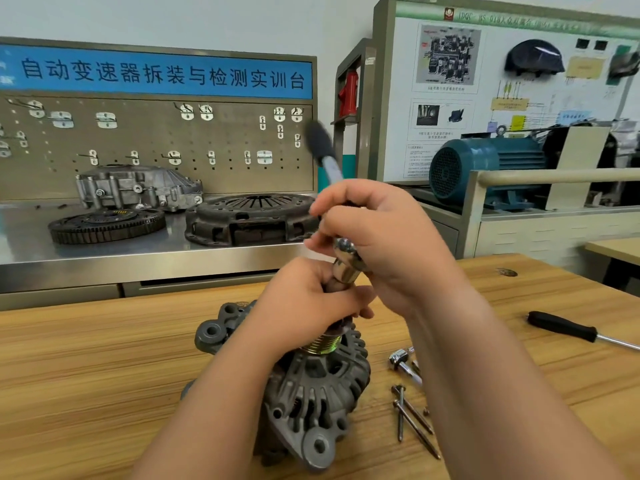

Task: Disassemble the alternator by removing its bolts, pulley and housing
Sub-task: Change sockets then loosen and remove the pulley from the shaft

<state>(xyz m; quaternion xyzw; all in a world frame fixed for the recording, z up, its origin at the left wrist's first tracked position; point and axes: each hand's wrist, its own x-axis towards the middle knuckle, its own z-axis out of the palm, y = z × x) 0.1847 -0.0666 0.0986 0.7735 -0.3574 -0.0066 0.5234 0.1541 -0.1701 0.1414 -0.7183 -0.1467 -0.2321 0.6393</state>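
Through-bolts [414, 419] lie removed at right; pulley [320, 344], not yet off, is gripped by left hand [304, 299], ratchet [346, 261] by right hand [377, 237].

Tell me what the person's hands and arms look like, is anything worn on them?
Both are bare. The left hand and right hand wear no gloves, and no ring, watch or band shows. The left forearm and right forearm are uncovered down to the picture's edge; no sleeve is in view.
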